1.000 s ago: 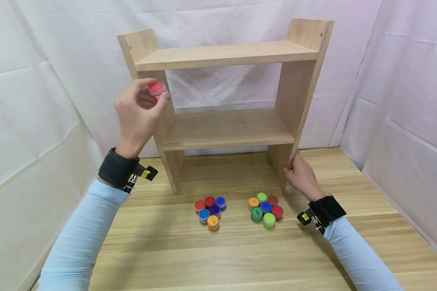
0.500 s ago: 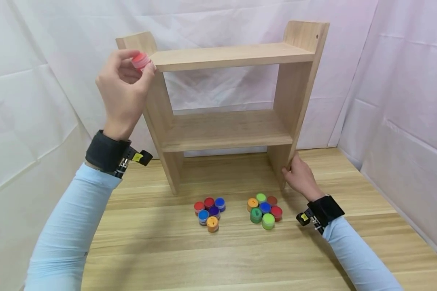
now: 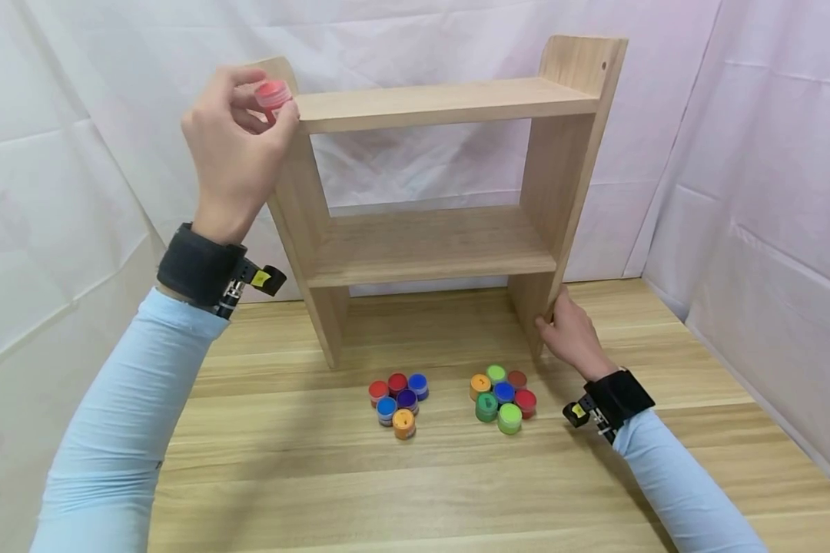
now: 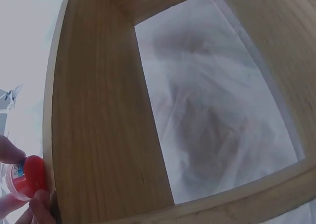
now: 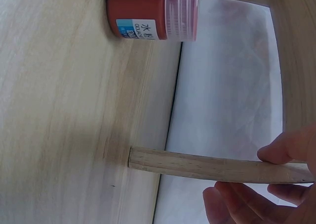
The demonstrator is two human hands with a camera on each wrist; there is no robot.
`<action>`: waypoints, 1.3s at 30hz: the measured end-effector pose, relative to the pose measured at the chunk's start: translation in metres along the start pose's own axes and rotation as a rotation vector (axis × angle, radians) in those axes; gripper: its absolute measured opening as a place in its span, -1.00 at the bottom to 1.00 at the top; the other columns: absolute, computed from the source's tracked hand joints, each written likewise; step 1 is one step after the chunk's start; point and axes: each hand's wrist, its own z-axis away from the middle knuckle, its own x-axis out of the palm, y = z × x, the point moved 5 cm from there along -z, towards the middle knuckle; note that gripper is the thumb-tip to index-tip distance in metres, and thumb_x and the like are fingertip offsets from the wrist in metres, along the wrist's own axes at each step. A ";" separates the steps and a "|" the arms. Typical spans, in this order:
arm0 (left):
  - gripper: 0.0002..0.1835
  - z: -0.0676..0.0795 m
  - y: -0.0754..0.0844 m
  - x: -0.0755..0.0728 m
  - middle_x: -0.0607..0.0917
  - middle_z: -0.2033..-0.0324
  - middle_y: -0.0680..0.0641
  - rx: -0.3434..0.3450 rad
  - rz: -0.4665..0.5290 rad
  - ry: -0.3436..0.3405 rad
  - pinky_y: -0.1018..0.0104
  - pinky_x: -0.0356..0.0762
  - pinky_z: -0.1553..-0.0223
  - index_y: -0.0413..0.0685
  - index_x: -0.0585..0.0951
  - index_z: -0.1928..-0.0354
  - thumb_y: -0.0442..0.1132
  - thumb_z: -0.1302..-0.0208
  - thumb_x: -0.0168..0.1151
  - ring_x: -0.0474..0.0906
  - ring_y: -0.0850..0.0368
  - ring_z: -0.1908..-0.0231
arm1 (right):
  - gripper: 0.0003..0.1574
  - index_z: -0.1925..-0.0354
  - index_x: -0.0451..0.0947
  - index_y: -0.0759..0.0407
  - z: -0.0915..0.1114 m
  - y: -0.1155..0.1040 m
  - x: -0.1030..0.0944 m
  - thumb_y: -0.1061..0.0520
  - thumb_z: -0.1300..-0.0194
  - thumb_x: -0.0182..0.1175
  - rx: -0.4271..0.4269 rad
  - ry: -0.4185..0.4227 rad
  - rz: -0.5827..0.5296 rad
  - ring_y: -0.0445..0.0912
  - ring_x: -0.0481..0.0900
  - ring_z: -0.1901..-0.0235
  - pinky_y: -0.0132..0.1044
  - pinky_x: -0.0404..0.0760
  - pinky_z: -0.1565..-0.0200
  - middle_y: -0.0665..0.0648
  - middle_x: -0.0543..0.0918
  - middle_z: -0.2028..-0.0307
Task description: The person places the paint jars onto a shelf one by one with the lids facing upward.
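My left hand (image 3: 231, 150) pinches a small paint jar (image 3: 273, 95) with a red lid between thumb and fingers, up at the left end of the top shelf (image 3: 422, 106). In the left wrist view the red jar (image 4: 30, 177) is right beside the front edge of the shelf's left side panel. Low on the right, my right hand (image 3: 576, 336) grips the right side panel (image 3: 572, 184). The right wrist view has the thumb on one face of that panel (image 5: 197, 166) and the fingers on the other.
The wooden shelf unit stands on the wood-grain table (image 3: 422, 491). In front of it are two clusters of paint jars, one left with an orange jar (image 3: 404, 424), one right with a light green jar (image 3: 509, 418). White cloth (image 3: 415, 46) hangs behind and at both sides.
My left hand has carried the red-lidded jar up and left, from beside the upper compartment to the top shelf's left end. My right hand stays on the side panel.
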 end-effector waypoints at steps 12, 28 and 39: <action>-0.55 -0.004 0.010 -0.005 0.71 0.22 0.12 0.040 -0.282 -0.089 0.42 0.10 0.53 -0.01 0.61 0.02 0.12 -0.23 0.04 0.64 0.14 0.28 | -0.11 -0.42 -0.10 0.36 -0.001 -0.002 0.002 0.28 -0.26 0.10 0.006 -0.014 -0.005 0.31 0.40 -0.06 0.10 0.54 0.24 0.49 0.30 -0.20; -0.51 -0.006 0.013 0.003 0.72 0.24 0.04 0.018 -0.428 -0.174 0.28 0.13 0.50 0.09 0.60 -0.06 0.18 -0.29 -0.07 0.57 -0.04 0.26 | -0.09 -0.44 -0.12 0.32 0.001 -0.001 0.002 0.28 -0.26 0.10 0.014 -0.012 -0.019 0.30 0.38 -0.09 0.11 0.52 0.20 0.47 0.29 -0.22; -0.44 -0.003 0.008 0.014 0.66 0.06 0.01 -0.006 -0.488 -0.265 0.22 0.14 0.52 0.16 0.49 -0.20 0.25 -0.32 -0.18 0.48 -0.09 0.40 | -0.08 -0.44 -0.13 0.31 0.001 0.001 0.001 0.30 -0.26 0.11 0.020 -0.015 -0.028 0.33 0.38 -0.08 0.12 0.52 0.22 0.49 0.29 -0.22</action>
